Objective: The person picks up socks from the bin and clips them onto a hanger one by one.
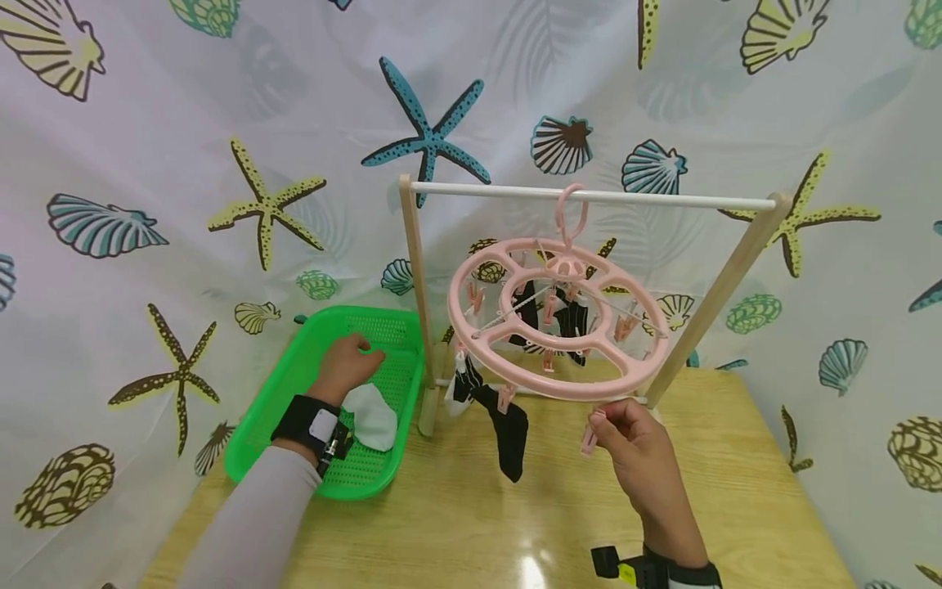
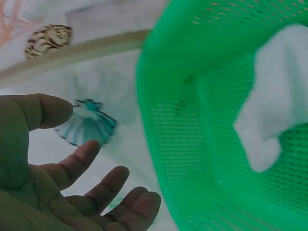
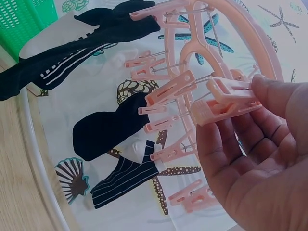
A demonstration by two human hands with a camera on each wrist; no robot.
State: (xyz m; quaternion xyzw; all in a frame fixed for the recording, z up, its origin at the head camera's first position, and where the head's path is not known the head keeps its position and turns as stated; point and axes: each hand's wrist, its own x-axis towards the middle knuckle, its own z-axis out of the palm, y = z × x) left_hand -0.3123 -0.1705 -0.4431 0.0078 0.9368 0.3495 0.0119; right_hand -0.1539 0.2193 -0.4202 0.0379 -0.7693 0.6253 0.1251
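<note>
My right hand (image 1: 642, 451) pinches a pink clothespin (image 3: 233, 91) between thumb and fingers, at the near right edge of a round pink drying hanger (image 1: 559, 384). Nothing hangs from that clothespin. Over a green basket (image 1: 250, 433) is my left hand (image 1: 344, 368), its fingers loosely bent and holding nothing in the left wrist view. A white sock (image 1: 375, 419) lies in the basket, beside the left wrist. From the hanger's near left side a black sock (image 1: 513, 438) hangs by a clip, with a striped black-and-white sock (image 1: 464, 381) beside it.
The hanger hooks over a white rod (image 1: 486, 191) on a wooden stand (image 1: 724, 286). At its far side hang a plain black sock (image 3: 103, 130) and a striped black sock (image 3: 122, 178), among several pink clips. Beneath is a wooden table (image 1: 471, 532), with a sea-patterned curtain (image 1: 316, 90) behind.
</note>
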